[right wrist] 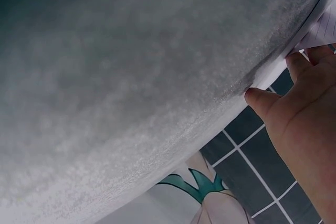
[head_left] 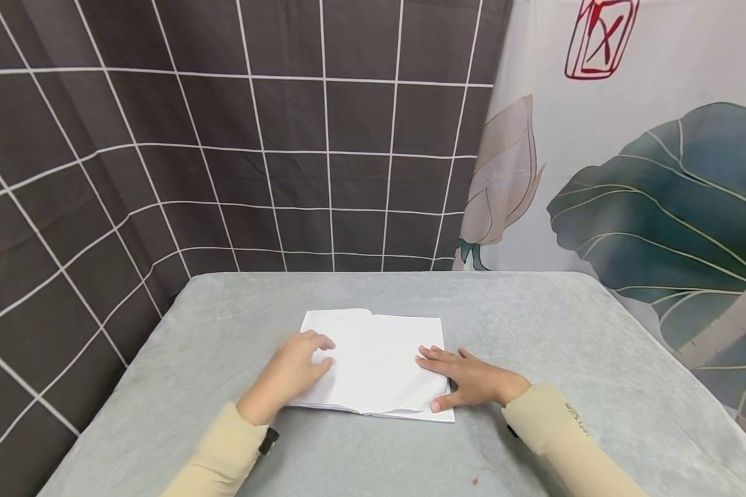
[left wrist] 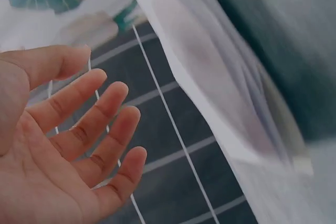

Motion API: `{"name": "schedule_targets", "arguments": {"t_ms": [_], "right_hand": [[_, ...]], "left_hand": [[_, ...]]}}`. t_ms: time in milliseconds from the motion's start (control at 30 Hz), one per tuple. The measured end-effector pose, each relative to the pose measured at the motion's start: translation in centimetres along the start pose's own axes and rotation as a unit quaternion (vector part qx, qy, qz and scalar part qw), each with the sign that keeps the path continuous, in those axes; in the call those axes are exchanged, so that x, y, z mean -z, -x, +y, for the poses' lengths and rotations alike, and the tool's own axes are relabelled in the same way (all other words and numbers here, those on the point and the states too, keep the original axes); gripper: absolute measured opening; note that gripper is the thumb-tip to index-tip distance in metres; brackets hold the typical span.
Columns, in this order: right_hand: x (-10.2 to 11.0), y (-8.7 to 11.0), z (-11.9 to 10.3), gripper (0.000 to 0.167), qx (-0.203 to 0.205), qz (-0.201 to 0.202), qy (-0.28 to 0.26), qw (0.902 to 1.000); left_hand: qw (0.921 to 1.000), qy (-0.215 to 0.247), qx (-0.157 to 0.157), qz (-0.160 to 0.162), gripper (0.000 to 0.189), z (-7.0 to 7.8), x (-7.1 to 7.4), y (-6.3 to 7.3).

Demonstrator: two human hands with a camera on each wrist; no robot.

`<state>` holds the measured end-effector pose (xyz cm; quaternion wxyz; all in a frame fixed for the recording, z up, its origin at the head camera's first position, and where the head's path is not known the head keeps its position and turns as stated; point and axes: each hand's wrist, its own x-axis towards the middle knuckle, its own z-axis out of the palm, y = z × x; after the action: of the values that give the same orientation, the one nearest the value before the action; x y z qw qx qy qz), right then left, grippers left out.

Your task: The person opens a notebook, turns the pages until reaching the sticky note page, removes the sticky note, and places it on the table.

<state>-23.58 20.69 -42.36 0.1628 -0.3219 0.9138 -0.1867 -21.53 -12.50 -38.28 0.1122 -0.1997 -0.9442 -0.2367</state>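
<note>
An open notebook (head_left: 385, 359) with white, faintly lined pages lies flat on the grey-covered table in the head view. My left hand (head_left: 293, 366) hovers at its left page, fingers loosely bent and thumb apart. In the left wrist view that hand (left wrist: 84, 140) has nothing between its fingers, and the notebook's page edges (left wrist: 231, 77) run blurred beside it. My right hand (head_left: 475, 378) rests spread over the right page's outer edge, with the thumb near the lower corner. The right wrist view shows the right hand (right wrist: 304, 108) with fingertips at a lined page (right wrist: 321, 27).
The table (head_left: 236, 297) has a grey cloth cover with rounded far corners. A dark curtain with a white grid (head_left: 286, 117) hangs behind and to the left. Another pale curtain with leaf and flower prints (head_left: 659, 193) hangs at the right.
</note>
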Motion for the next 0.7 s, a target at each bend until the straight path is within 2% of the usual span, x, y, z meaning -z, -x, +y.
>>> {"name": "schedule_targets", "arguments": {"t_ms": [133,233,333,567,700], "right_hand": [[0.0,0.0,0.0,0.090,0.002,0.002,0.000,1.0000],[0.0,0.0,0.0,0.090,0.000,0.002,0.000,1.0000],[0.1,0.0,0.0,0.089,-0.001,0.002,0.003,1.0000],[0.0,-0.1,-0.1,0.087,0.004,0.003,0.010,0.9999],[-0.1,0.0,-0.1,0.085,0.006,0.008,0.015,0.9998]], "left_hand": [[0.9969,-0.035,-0.069,-0.010,0.018,1.7,-1.4,0.0],[0.9895,-0.066,-0.127,-0.022,0.020,2.8,-2.2,0.1],[0.9814,-0.091,-0.165,-0.033,0.022,3.7,-3.0,0.2],[0.9699,-0.120,-0.197,-0.078,0.027,5.6,-4.5,0.1],[0.9653,-0.129,-0.207,-0.093,0.028,6.2,-5.3,-0.1]]}}
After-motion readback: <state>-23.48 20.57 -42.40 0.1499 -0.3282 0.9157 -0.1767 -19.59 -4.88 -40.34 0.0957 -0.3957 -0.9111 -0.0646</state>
